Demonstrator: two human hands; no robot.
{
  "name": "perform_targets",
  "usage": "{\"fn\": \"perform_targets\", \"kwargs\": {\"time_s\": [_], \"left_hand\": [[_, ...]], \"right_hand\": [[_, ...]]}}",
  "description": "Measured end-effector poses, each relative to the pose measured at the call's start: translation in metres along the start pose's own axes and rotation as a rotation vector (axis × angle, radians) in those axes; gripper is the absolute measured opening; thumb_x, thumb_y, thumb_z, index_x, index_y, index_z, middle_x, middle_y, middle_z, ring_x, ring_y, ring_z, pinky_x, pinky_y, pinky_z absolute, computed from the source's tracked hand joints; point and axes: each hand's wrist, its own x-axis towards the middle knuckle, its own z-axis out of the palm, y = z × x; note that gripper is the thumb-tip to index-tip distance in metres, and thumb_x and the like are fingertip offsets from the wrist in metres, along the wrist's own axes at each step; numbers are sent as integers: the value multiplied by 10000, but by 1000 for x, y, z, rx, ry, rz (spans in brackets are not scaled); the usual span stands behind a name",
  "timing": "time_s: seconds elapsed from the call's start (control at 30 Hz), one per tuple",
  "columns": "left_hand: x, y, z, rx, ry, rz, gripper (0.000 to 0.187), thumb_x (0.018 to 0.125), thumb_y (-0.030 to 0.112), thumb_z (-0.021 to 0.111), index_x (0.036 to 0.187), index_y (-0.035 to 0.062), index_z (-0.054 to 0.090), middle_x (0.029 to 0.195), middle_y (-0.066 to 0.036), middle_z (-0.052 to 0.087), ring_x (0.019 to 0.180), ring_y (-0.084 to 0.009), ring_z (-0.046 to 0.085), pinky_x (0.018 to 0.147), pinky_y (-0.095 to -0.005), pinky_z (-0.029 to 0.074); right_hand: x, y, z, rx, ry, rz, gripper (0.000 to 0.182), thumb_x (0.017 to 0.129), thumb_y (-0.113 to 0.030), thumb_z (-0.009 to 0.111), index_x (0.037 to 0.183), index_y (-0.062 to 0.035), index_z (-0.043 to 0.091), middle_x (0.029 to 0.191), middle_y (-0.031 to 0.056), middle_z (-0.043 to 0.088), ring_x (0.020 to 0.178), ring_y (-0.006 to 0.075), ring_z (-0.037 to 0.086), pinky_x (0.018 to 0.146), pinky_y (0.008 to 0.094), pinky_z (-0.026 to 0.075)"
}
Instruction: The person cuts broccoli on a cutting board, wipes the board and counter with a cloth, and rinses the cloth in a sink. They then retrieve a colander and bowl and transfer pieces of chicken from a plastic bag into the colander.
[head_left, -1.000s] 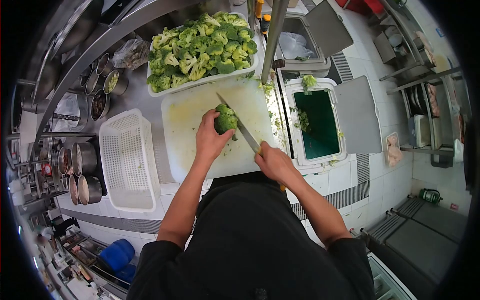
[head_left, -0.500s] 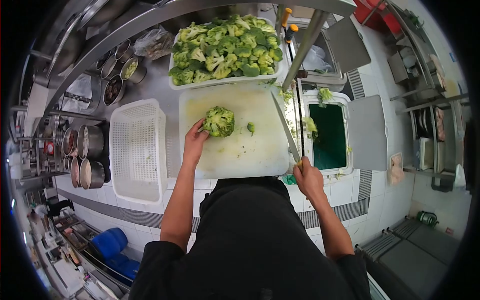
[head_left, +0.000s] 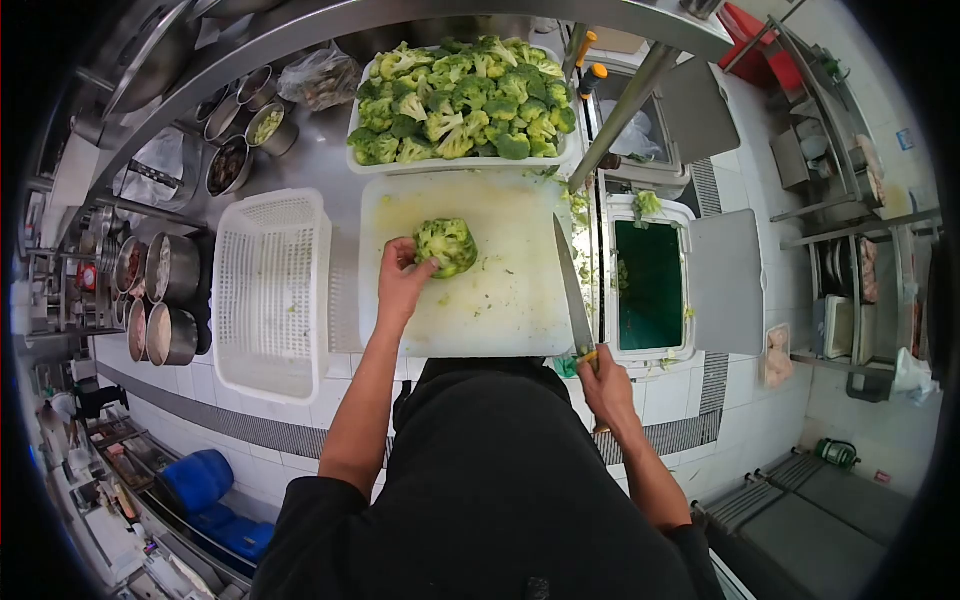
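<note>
A broccoli head [head_left: 447, 245] rests on the white cutting board [head_left: 520, 315], left of its middle. The thumb and fingers of my left hand [head_left: 402, 275] grip its left side. My right hand [head_left: 608, 390] is closed around the handle of a long kitchen knife [head_left: 573, 285], beyond the board's near right corner. The blade points away from me along the board's right edge, apart from the broccoli. Small green scraps dot the board.
Behind the board stands a white tray [head_left: 357, 160] heaped with cut broccoli florets [head_left: 465, 100]. A white perforated basket [head_left: 270, 360] is at the left. To the right is an open bin [head_left: 655, 290] with green inside. Metal pots [head_left: 172, 335] and a shelf post [head_left: 630, 110] stand around.
The small green piece has gone from the board. My left hand has shifted slightly right with the broccoli, which looks turned. My right hand has drawn the knife a little towards me.
</note>
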Motion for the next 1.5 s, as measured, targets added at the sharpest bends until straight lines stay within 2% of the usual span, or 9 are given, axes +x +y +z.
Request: {"fn": "perform_targets", "kwargs": {"time_s": [0.13,0.2,0.3,0.53,0.8,0.9,1.1,1.23,1.5], "left_hand": [[-14,19,11,90,-28,-134,655,754,112,784,1351,116,514,1178,-92,503,978,-197,561,840,-328,507],[-17,22,16,244,33,49,620,753,118,782,1325,119,542,1258,-116,472,996,-216,563,839,-336,511],[-18,28,22,218,46,78,590,748,118,781,1297,106,566,1253,-107,493,983,-230,574,830,-333,515],[-21,31,26,145,-1,-25,532,761,85,754,1265,98,581,1248,-96,526,925,-212,594,773,-315,526],[-27,22,28,62,-74,-19,493,806,23,705,1274,77,557,1265,-61,513,929,-172,581,769,-289,531],[-27,24,29,98,-66,67,492,809,33,704,1276,89,559,1278,-66,485,955,-186,573,772,-294,534],[-29,31,35,111,-12,34,485,809,63,714,1270,114,573,1249,-61,474,1005,-203,545,780,-303,528],[-24,37,36,138,-9,39,464,792,82,729,1234,78,588,1228,-100,469,990,-226,561,758,-314,551],[-18,36,43,232,25,91,512,740,153,781,1209,65,594,1216,-147,520,1079,-316,567,940,-379,461]], "right_hand": [[-7,-20,-22,-10,-89,-11,313,913,-321,548,1047,-39,522,767,267,652,755,472,625,685,549,472],[-6,-36,-25,-70,-186,-100,306,907,-324,544,1033,-45,521,756,254,651,746,463,624,682,540,473],[-1,-51,-20,-90,-203,-166,296,907,-318,542,1021,-46,522,756,251,649,744,457,623,678,541,470],[32,-73,3,12,29,-345,265,913,-268,546,1015,-26,518,624,212,618,600,445,604,583,528,468],[54,-96,10,47,69,-376,241,911,-258,547,1006,-38,517,616,198,616,598,435,611,584,528,473],[51,-93,7,-7,25,-328,236,912,-260,542,983,-37,509,630,206,620,611,436,611,590,528,469],[21,-74,-12,-146,-118,-263,249,908,-266,540,962,-27,498,657,227,625,640,440,612,619,529,470],[11,-68,-19,-191,-172,-225,258,907,-275,546,970,-28,504,661,233,622,669,447,614,630,529,464],[19,-89,-14,-231,-170,-245,252,907,-245,557,975,-13,486,708,244,641,685,446,628,641,529,486]]}}
